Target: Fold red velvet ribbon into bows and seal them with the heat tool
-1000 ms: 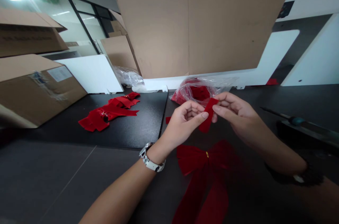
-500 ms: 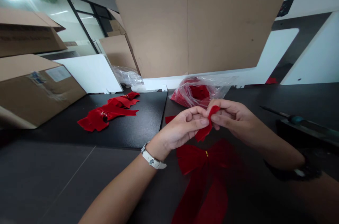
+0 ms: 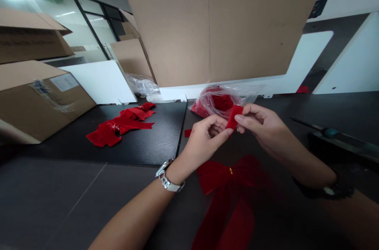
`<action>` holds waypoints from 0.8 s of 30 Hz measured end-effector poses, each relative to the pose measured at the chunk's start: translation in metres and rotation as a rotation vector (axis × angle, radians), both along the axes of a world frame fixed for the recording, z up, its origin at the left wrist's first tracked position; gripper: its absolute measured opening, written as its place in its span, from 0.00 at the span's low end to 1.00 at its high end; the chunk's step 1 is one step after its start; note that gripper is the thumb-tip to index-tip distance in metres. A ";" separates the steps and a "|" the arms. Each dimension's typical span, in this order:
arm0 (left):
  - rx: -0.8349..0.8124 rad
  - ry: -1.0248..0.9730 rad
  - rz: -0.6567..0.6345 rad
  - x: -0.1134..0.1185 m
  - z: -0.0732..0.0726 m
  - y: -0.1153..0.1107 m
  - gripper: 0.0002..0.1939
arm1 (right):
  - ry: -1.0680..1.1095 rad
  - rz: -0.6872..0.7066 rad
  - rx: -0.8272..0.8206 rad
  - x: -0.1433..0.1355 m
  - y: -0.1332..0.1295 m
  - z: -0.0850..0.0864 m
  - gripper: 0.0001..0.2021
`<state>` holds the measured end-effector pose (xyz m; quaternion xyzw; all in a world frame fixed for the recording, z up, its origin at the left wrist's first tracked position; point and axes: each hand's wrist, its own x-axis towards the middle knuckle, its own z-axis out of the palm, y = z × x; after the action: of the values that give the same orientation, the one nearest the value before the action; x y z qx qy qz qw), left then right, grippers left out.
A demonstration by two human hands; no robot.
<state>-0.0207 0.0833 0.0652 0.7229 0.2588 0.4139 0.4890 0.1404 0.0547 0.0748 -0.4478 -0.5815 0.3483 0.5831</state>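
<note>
Between my two hands is a short strip of red velvet ribbon [image 3: 235, 116], held up above the dark table. My left hand [image 3: 209, 133] pinches its lower end between thumb and fingers. At the upper right edge, my right hand [image 3: 260, 124] grips the same strip with thumb and forefinger. Below them a large red bow [image 3: 229, 177] with a gold tie at its centre lies on the table, its tails running toward me. Behind the hands sits a clear plastic bag [image 3: 220, 102] with red ribbon material in it.
Several red bows [image 3: 121, 124] lie in a row on the black panel at left. A screwdriver-like tool [image 3: 328, 132] rests on a dark box at right. Cardboard boxes [image 3: 44, 96] stand on the left, and a tall cardboard sheet [image 3: 222, 25] rises behind the table.
The ribbon strip has turned from a twisted, folded shape to a flatter one facing me. My left hand has rolled over and shifted slightly down its end.
</note>
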 end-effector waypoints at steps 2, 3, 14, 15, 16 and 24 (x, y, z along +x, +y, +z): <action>-0.004 0.007 0.013 0.000 -0.001 0.001 0.12 | -0.004 -0.002 0.010 0.001 0.000 0.000 0.15; -0.007 0.009 0.013 -0.001 -0.002 0.002 0.12 | -0.005 -0.001 0.014 0.001 -0.001 -0.001 0.15; 0.026 -0.049 -0.011 -0.003 0.000 0.007 0.13 | -0.151 0.066 -0.016 0.004 0.002 0.000 0.13; 0.028 -0.039 -0.015 -0.004 0.000 0.008 0.14 | -0.169 0.052 -0.017 0.005 0.003 0.000 0.13; 0.032 -0.004 -0.028 -0.005 0.000 0.009 0.16 | -0.175 0.030 -0.012 0.006 0.003 -0.001 0.13; 0.402 0.889 -0.405 -0.011 -0.035 0.011 0.25 | -0.094 0.068 -0.085 0.008 0.000 0.002 0.13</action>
<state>-0.0315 0.0943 0.0300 0.9438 0.2118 0.0059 0.2539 0.1481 0.0544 0.0771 -0.4682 -0.6078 0.3709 0.5233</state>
